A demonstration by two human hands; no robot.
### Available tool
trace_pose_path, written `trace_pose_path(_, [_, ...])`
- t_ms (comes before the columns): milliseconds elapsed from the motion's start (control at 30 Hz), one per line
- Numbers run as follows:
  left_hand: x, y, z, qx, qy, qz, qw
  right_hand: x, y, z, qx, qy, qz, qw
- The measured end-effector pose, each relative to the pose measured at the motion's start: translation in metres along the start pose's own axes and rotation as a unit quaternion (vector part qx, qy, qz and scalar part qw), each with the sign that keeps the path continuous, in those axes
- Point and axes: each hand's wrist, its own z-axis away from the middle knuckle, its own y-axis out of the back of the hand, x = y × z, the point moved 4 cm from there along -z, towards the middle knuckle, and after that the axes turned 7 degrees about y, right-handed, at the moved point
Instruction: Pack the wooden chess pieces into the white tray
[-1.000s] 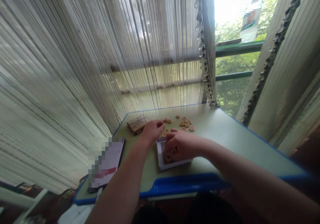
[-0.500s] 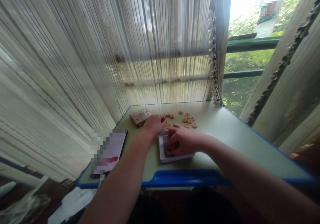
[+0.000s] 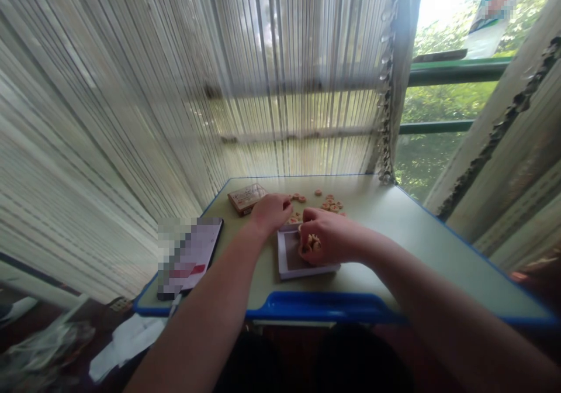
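Note:
A small white tray (image 3: 289, 268) lies on the green table (image 3: 394, 229) near its front edge. My right hand (image 3: 326, 238) hovers over the tray, fingers curled round several small round wooden pieces (image 3: 312, 242). My left hand (image 3: 272, 210) rests curled on the table just behind the tray's far left corner, beside loose pieces; what it holds is hidden. More round wooden pieces (image 3: 329, 204) lie scattered behind both hands.
A wooden box lid (image 3: 246, 197) lies at the back left. A phone-like flat object (image 3: 189, 256) sits at the table's left edge. The blue rim (image 3: 319, 307) runs along the front. Curtains and a window rail stand behind the table.
My right hand has risen from the tray floor with a clutch of pieces in its fingers, leaving the tray bottom bare. The left hand has barely moved. The view has tilted down and right.

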Motion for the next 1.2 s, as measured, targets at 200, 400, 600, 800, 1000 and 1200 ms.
trace_pose_path(200, [0.002, -0.003, -0.001, -0.014, -0.004, -0.026, 1.0, -0.002, -0.003, 0.001, -0.04, -0.018, 0.043, 0.998])
trace_pose_path(400, [0.004, -0.001, 0.0, -0.004, -0.011, -0.056, 0.998, -0.005, 0.003, 0.002, -0.053, -0.017, 0.065, 0.996])
trace_pose_path(600, [0.008, 0.0, 0.0, -0.007, -0.022, -0.068, 0.997, -0.004, 0.004, 0.002, -0.054, -0.022, 0.072, 0.996])
trace_pose_path(800, [0.003, -0.004, -0.004, -0.02, -0.012, -0.05, 0.998, -0.003, 0.002, 0.002, -0.065, -0.032, 0.082, 0.994])
trace_pose_path(1000, [-0.002, -0.016, -0.009, -0.057, -0.053, 0.018, 0.997, -0.004, 0.003, 0.002, -0.072, -0.032, 0.084, 0.993])
trace_pose_path(1200, [0.001, -0.023, -0.009, -0.093, -0.091, 0.034, 0.991, -0.005, 0.006, 0.002, -0.059, -0.027, 0.083, 0.994])
